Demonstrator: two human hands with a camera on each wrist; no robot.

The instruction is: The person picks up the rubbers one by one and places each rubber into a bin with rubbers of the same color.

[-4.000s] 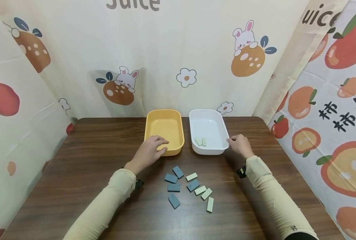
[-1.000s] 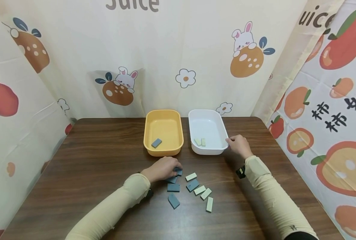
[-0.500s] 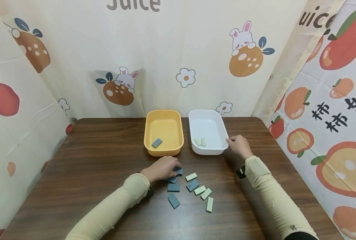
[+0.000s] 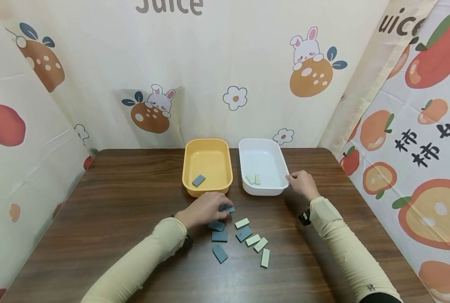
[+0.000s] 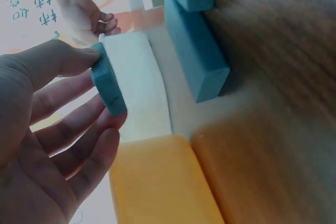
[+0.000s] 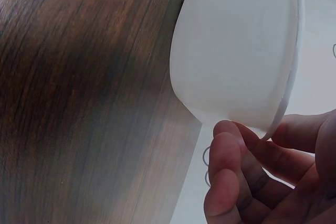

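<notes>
Pinching a blue block [image 5: 108, 80] with the thumb and fingertips of the left hand [image 4: 206, 208], apparently lifted clear of the table [image 4: 134, 235], just short of the yellow bin [image 4: 209, 158]. Gripping the rim of the white bin [image 4: 262, 158] with the right hand [image 4: 302, 184], at the near corner toward the table's right edge. Set side by side along the table's far edge, yellow to the left, with a boxed blue block [image 4: 198, 181] in one and two boxed green blocks [image 4: 257, 179] in the other. Scattered nearer the table's near edge, with four loose blue blocks [image 4: 219, 237] mostly left of four loose green blocks [image 4: 264, 258]. Liable, judging by so slight a pinch, to twist free or clip the yellow bin's near wall if carried too low. Possible, too, to nudge the loose pieces with the left sleeve [image 4: 149, 256], so close beside. Likely to slide or tip the white bin if pulling at its rim, with so little inside as ballast.
</notes>
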